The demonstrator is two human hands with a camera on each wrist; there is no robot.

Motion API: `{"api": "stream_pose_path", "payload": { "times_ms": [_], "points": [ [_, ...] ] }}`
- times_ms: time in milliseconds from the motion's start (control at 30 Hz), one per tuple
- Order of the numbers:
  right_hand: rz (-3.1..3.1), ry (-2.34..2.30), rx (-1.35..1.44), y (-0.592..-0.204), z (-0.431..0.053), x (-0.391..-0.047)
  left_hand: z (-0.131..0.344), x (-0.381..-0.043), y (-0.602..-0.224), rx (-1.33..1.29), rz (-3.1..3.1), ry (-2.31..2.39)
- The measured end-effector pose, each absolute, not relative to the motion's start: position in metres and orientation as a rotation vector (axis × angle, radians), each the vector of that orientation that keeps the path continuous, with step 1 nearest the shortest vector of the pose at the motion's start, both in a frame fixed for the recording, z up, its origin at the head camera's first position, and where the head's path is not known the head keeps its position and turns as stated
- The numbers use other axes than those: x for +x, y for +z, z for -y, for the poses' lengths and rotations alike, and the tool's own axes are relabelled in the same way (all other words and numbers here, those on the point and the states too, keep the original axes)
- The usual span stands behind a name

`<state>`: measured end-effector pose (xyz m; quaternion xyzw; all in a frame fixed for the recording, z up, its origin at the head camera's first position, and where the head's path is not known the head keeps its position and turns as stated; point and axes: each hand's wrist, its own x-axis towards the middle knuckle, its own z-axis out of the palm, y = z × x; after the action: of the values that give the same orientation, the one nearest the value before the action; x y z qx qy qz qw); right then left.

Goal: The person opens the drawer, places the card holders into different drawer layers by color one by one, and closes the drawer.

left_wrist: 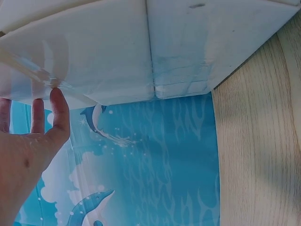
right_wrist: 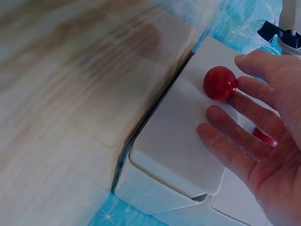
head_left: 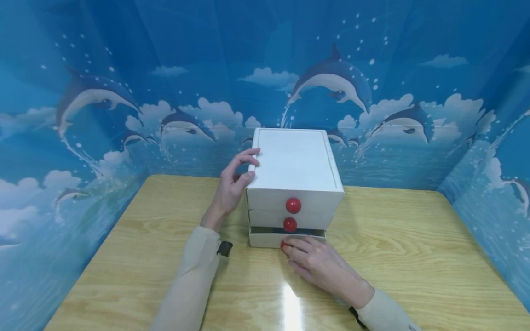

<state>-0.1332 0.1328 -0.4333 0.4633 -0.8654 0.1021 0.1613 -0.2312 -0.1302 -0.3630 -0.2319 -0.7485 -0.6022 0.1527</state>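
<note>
A white three-drawer box [head_left: 294, 158] stands on the table, with a round red knob on each drawer. The bottom drawer [head_left: 265, 240] sits slightly out, leaving a dark gap above its front. My right hand [head_left: 316, 264] is at that drawer's red knob [right_wrist: 220, 83]; in the right wrist view its fingertips touch the knob's side, the fingers spread and fairly straight. My left hand [head_left: 232, 186] rests its fingertips and thumb against the box's upper left edge. In the left wrist view its fingers [left_wrist: 59, 110] reach up to the white side wall.
The upper red knob [head_left: 293, 205] and middle red knob [head_left: 290, 224] project from closed drawers. Wood-grain table [head_left: 393, 243] extends on both sides of the box. A blue dolphin-print backdrop [head_left: 186, 69] rises behind and along both sides.
</note>
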Motion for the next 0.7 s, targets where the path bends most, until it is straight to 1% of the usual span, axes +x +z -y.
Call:
{"api": "stream_pose_path", "payload": {
  "times_ms": [700],
  "points": [
    [2.513, 0.282, 1.252, -0.4368, -0.1337, -0.1384, 0.1310, -0.2318, -0.3640, -0.669, 2.145, -1.713]
  ]
}}
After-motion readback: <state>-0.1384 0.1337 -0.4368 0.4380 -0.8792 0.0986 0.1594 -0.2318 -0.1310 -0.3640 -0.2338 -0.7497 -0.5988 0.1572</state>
